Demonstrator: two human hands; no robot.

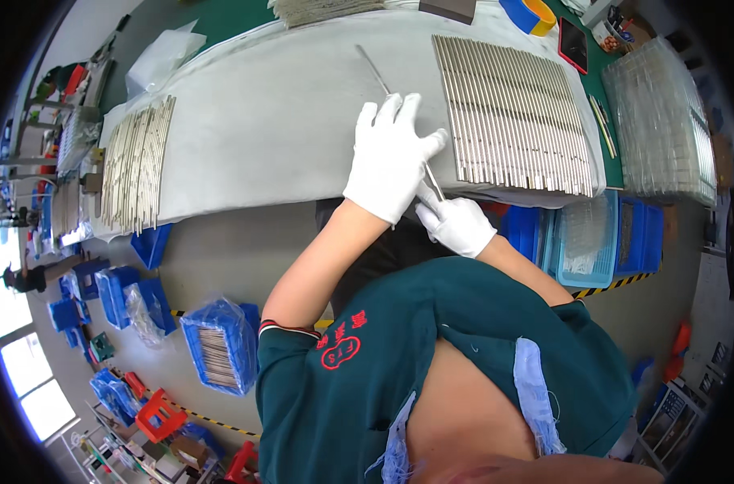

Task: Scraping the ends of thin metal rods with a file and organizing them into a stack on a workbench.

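Factory floor; blue parts bins (pixel 218 347), metal rod rows (pixel 516 113) on padded bench (pixel 270 113), hazard tape.

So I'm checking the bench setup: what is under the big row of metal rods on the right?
The row of metal rods lies on a white cloth. What is beneath the cloth there is covered.

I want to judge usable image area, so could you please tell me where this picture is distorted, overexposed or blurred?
Head view: fisheye bends the white padded table's edge near the dark rim; windows at lower left blow out; centre stays sharp on the white-gloved left hand, right hand and thin metal rod.
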